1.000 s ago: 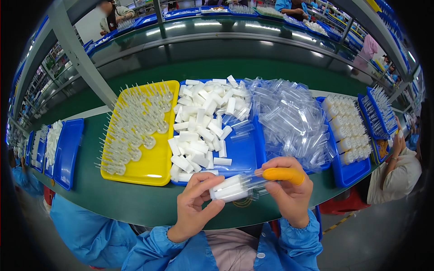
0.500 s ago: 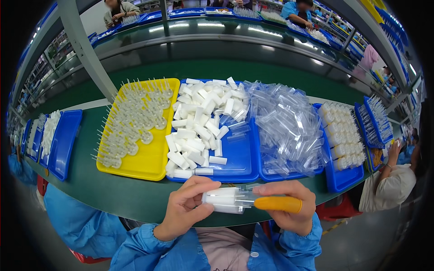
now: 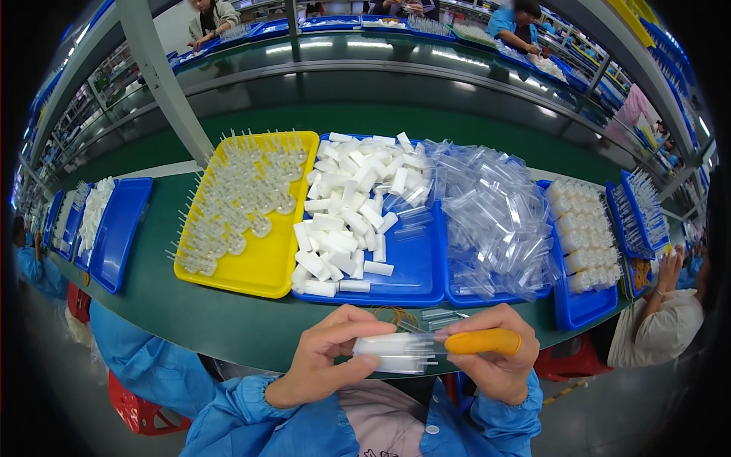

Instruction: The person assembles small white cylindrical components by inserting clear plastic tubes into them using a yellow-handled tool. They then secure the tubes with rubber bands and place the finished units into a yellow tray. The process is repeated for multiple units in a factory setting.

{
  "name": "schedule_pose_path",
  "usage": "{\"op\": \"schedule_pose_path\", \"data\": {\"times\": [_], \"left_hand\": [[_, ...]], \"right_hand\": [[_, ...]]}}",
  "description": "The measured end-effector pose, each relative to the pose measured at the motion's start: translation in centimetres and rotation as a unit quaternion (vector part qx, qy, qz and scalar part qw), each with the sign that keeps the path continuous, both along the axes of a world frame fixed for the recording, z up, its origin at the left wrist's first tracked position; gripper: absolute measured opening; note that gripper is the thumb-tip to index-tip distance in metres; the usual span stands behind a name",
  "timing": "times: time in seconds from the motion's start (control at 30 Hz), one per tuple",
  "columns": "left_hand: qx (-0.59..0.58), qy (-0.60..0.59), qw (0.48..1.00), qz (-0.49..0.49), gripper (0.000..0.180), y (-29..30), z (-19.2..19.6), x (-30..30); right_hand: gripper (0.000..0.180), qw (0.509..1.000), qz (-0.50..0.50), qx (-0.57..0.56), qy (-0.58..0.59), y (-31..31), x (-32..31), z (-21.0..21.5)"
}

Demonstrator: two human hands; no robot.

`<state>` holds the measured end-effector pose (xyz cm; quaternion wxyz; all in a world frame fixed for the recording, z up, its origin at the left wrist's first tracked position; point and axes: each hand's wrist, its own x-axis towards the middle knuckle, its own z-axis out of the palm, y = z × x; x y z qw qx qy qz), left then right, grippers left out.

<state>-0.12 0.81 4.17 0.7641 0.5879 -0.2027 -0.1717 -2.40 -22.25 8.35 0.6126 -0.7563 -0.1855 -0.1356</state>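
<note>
My left hand (image 3: 327,358) and my right hand (image 3: 495,365) together hold a small stack of white tubes in clear sleeves (image 3: 396,354) just above the near table edge. My right index finger wears an orange finger cot (image 3: 483,341) that lies along the stack's right end. Just behind my hands, on the green table (image 3: 221,320), lie rubber bands (image 3: 396,314). Farther back stand a blue tray of white tubes (image 3: 358,221), a yellow tray of clear spiked parts (image 3: 240,206) and a blue tray heaped with clear plastic sleeves (image 3: 495,217).
A blue tray of finished white pieces (image 3: 582,236) sits at the right. More blue trays (image 3: 114,228) lie at the left. Another person (image 3: 662,312) sits at my right. A grey post (image 3: 164,84) rises behind the yellow tray. Other workers sit at the far bench.
My hands and the stack have dropped toward me, off the blue tray's front edge to the near table rim. The grip looks the same.
</note>
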Motion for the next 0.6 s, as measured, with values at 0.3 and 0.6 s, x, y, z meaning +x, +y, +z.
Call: {"op": "schedule_pose_path", "data": {"times": [0.3,0.6], "left_hand": [[-0.011,-0.007,1.000,0.021,0.029,-0.8,-0.9,0.8],[0.055,-0.163,0.984,0.051,0.030,0.0,-0.1,1.0]], "right_hand": [[0.022,0.984,-0.051,-0.149,-0.082,1.3,-1.1,0.4],[0.032,0.993,0.007,-0.077,-0.084,0.8,-1.4,-0.5]]}}
